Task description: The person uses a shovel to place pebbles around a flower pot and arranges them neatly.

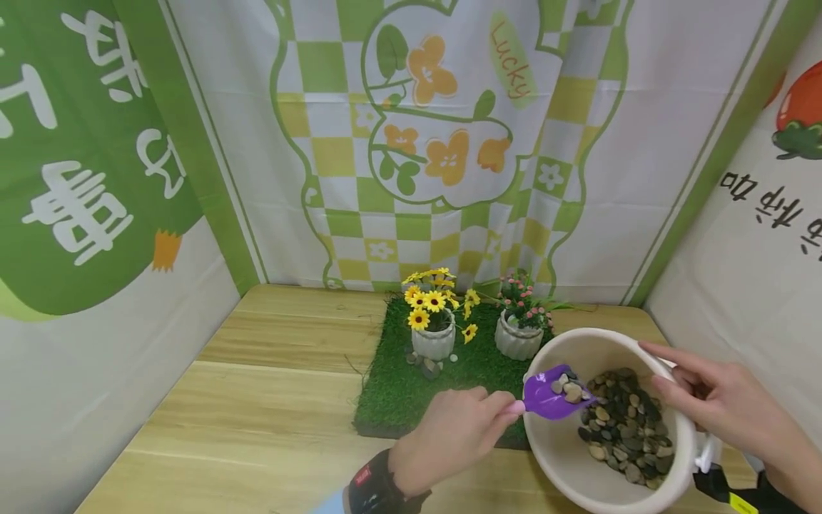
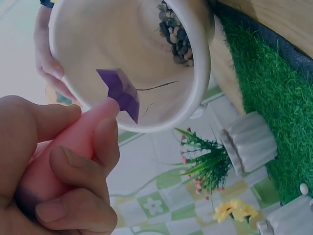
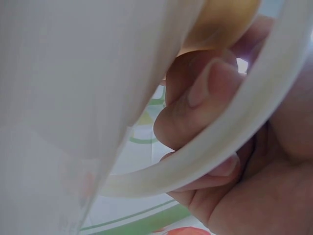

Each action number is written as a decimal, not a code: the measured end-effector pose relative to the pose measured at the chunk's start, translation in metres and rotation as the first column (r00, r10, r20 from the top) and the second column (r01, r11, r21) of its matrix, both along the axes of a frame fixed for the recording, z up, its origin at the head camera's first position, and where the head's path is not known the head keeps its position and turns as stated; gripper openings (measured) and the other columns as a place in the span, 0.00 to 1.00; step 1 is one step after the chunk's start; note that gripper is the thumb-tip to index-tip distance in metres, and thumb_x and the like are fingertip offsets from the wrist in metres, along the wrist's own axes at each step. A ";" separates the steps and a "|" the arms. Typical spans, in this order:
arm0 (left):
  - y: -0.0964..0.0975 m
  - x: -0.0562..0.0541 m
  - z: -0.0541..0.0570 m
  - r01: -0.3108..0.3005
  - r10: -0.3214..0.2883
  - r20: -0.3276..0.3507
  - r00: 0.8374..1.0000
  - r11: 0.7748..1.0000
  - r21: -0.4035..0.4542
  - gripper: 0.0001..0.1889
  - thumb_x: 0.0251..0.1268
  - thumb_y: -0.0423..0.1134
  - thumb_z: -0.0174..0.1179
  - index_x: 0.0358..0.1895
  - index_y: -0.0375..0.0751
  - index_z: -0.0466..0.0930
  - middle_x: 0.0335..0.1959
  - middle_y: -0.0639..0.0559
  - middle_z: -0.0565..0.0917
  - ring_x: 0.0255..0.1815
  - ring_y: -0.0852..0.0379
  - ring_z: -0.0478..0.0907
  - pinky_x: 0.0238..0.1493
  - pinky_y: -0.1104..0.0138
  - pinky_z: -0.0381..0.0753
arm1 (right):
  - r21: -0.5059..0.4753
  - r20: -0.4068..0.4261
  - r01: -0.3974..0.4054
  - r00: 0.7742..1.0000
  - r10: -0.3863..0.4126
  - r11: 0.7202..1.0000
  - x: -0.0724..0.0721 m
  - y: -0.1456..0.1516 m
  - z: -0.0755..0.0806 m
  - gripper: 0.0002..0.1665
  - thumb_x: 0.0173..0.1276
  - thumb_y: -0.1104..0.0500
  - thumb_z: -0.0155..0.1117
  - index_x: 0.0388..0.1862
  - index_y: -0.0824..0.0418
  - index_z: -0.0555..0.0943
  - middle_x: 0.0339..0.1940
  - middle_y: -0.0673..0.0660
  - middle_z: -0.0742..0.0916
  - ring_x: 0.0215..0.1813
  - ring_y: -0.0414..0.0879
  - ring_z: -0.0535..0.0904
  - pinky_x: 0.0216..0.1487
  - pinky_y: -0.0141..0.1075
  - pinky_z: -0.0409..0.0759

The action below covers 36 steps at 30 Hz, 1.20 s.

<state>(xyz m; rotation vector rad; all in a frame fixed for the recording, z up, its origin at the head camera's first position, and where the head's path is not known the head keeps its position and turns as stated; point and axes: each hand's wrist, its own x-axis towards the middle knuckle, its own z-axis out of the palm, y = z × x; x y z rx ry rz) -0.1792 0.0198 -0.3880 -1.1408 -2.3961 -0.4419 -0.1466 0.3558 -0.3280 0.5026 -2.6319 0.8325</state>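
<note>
Holding shovel [image 1: 544, 402] with pebbles [image 1: 571, 390] — left hand [image 1: 452, 432]; gripping bucket [image 1: 559, 450] — right hand [image 1: 732, 392].

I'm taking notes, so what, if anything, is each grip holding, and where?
Left grip: purple shovel, by its pink handle. Right grip: white bucket, by its rim.
</note>
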 end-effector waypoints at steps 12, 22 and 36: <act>-0.027 0.007 -0.005 -0.047 0.046 0.024 0.999 0.997 0.055 0.11 0.75 0.49 0.52 0.40 0.51 0.82 0.17 0.64 0.69 0.16 0.71 0.58 0.15 0.81 0.55 | -0.005 -0.042 -0.003 0.999 0.003 1.000 -0.001 0.002 -0.003 0.33 0.60 0.68 0.70 0.65 0.52 0.77 0.18 0.40 0.76 0.14 0.32 0.66 0.13 0.26 0.64; -0.045 0.006 -0.013 -0.120 0.119 0.034 0.992 0.992 0.032 0.10 0.74 0.48 0.53 0.43 0.51 0.83 0.19 0.62 0.75 0.17 0.68 0.68 0.17 0.78 0.63 | 0.023 -0.019 0.024 1.000 -0.024 0.999 0.001 -0.003 0.002 0.30 0.62 0.66 0.69 0.64 0.62 0.76 0.17 0.40 0.76 0.13 0.33 0.67 0.13 0.26 0.66; -0.059 -0.013 -0.030 -0.160 0.159 0.140 0.977 0.987 -0.002 0.13 0.76 0.47 0.51 0.44 0.45 0.82 0.17 0.61 0.75 0.16 0.70 0.66 0.16 0.80 0.62 | 0.006 -0.026 0.022 0.999 -0.021 1.000 -0.001 0.002 -0.001 0.31 0.61 0.67 0.70 0.64 0.56 0.77 0.17 0.40 0.76 0.14 0.33 0.66 0.13 0.26 0.64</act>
